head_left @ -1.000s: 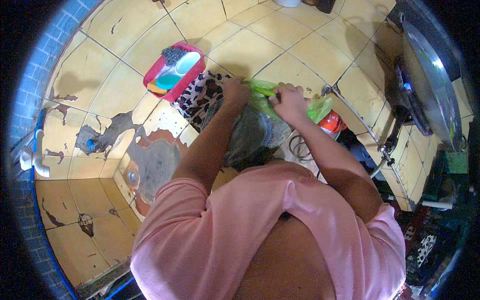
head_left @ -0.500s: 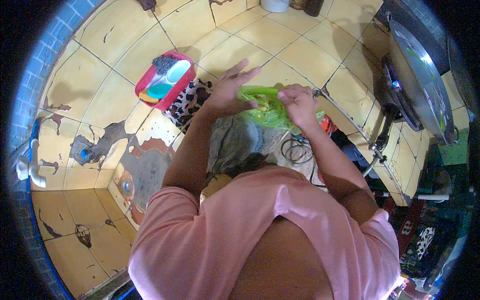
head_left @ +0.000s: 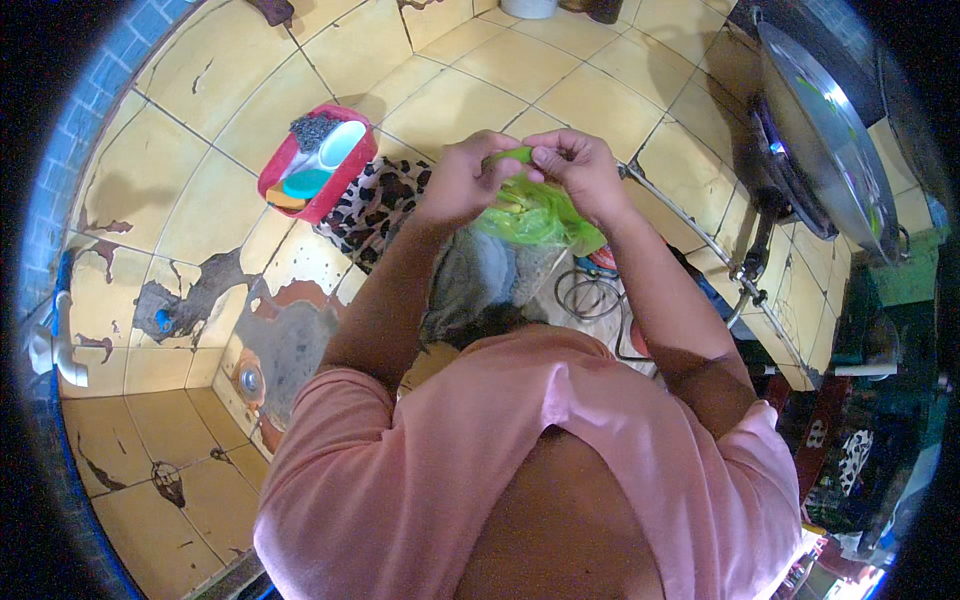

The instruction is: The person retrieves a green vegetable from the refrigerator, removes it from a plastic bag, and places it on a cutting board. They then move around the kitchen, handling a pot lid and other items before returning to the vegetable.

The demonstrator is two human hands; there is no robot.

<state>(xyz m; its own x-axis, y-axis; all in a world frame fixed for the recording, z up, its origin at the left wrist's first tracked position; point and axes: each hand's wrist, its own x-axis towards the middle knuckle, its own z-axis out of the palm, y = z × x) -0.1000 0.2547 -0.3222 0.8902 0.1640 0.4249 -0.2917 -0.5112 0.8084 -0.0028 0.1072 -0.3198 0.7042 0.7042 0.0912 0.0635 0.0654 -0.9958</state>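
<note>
Left hand point(head_left: 462, 180) and right hand point(head_left: 584, 176) grip a green vegetable point(head_left: 517, 155) in their fingers point(head_left: 553, 161), a bag point(head_left: 552, 222) just nearer.

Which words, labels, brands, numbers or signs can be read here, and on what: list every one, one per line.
None can be read.
Dark red strip, lower right: white mark, too small and blurred to read.
Red object by the green bag: partly hidden, nothing legible.
Green bag and red basket: no lettering visible.
</note>
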